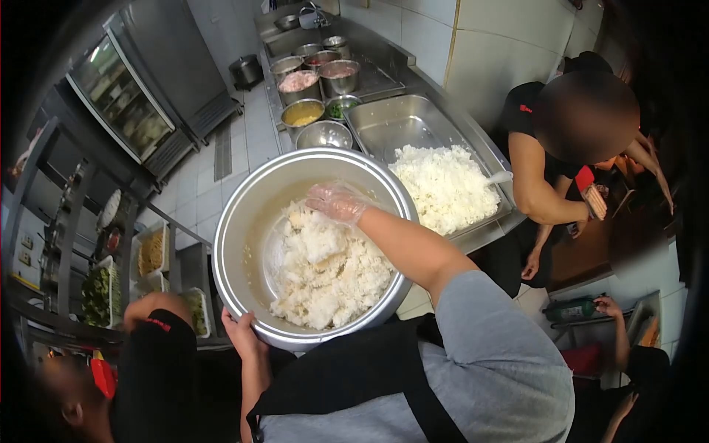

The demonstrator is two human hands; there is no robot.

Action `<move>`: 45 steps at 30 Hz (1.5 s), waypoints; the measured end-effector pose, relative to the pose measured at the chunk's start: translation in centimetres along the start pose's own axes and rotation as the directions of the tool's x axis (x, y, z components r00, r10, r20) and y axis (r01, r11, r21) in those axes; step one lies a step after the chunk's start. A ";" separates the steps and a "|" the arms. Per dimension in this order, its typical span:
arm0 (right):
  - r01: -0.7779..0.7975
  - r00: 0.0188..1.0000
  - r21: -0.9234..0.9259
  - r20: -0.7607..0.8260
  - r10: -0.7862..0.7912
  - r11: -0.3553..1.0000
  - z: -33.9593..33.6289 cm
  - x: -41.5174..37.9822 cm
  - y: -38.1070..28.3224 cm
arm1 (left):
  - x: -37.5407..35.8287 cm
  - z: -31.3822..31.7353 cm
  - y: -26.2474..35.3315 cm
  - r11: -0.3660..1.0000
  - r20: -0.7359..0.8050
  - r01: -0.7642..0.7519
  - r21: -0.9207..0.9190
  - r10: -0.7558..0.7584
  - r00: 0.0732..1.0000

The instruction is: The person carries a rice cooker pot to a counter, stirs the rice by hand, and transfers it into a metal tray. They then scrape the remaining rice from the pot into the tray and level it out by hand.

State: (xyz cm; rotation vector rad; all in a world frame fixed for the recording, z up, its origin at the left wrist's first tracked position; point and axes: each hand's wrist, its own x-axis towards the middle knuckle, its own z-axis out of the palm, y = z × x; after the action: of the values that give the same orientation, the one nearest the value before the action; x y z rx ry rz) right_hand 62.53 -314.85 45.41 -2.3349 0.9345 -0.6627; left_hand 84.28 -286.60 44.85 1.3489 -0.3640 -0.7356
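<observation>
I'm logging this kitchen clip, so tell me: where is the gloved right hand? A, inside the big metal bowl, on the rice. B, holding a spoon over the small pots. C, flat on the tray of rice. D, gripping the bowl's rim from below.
A: the gloved right hand reaches into the big metal bowl and rests on the rice, while the left hand holds the rim.

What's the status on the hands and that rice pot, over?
Left hand grips rim of big pot. Gloved right hand on rice inside. Rice tray beyond; co-worker alongside it.
</observation>
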 end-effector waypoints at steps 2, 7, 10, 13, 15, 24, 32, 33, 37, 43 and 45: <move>-0.064 0.993 -0.088 0.091 0.072 0.994 0.4 1.3 1.9 | -0.3 0.3 0.2 1.000 -0.013 0.024 0.014 -0.024 1.000; -0.209 0.977 -0.013 0.031 0.210 0.978 -0.2 0.4 1.8 | -0.5 0.5 0.2 1.000 0.012 0.023 -0.011 -0.023 1.000; -0.190 0.981 -0.021 0.025 0.191 0.982 0.3 1.0 2.4 | -1.2 1.3 0.2 0.998 -0.017 0.019 0.065 -0.017 1.000; -0.206 0.977 -0.008 0.048 0.207 0.978 0.3 1.0 2.7 | -1.2 1.2 0.6 0.997 0.044 0.051 0.051 -0.053 0.998; -0.257 0.964 0.017 0.075 0.255 0.966 0.0 0.9 2.5 | -1.2 1.1 0.8 0.997 0.073 0.067 0.029 -0.068 0.995; -0.241 0.967 0.074 0.105 0.233 0.968 0.8 1.0 3.8 | -1.0 1.0 0.4 0.999 0.063 0.047 0.022 -0.048 0.997; -0.192 0.980 0.027 0.050 0.190 0.981 0.9 0.9 3.6 | -1.1 1.0 0.5 0.997 0.066 0.048 0.057 -0.052 0.996; -0.223 0.974 0.002 0.032 0.223 0.975 0.5 0.7 3.0 | -1.0 1.0 0.5 0.997 0.067 0.046 0.061 -0.050 0.997; -0.236 0.971 -0.003 0.034 0.236 0.972 1.4 1.7 4.5 | -1.2 1.1 0.6 0.998 0.069 0.046 0.049 -0.049 0.996; -0.189 0.981 -0.019 0.047 0.190 0.982 0.6 1.2 3.6 | -1.2 1.2 0.5 0.998 0.072 0.045 0.031 -0.048 0.996; -0.229 0.971 0.020 0.075 0.227 0.973 -0.6 0.7 2.6 | -1.1 1.1 0.4 0.998 0.073 0.044 0.040 -0.047 0.996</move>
State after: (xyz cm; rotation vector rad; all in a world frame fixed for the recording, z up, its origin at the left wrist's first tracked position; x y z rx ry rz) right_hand 61.41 -317.17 44.36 -2.1683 1.1312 -0.4915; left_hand 82.94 -286.68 45.68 1.3728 -0.4088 -0.8217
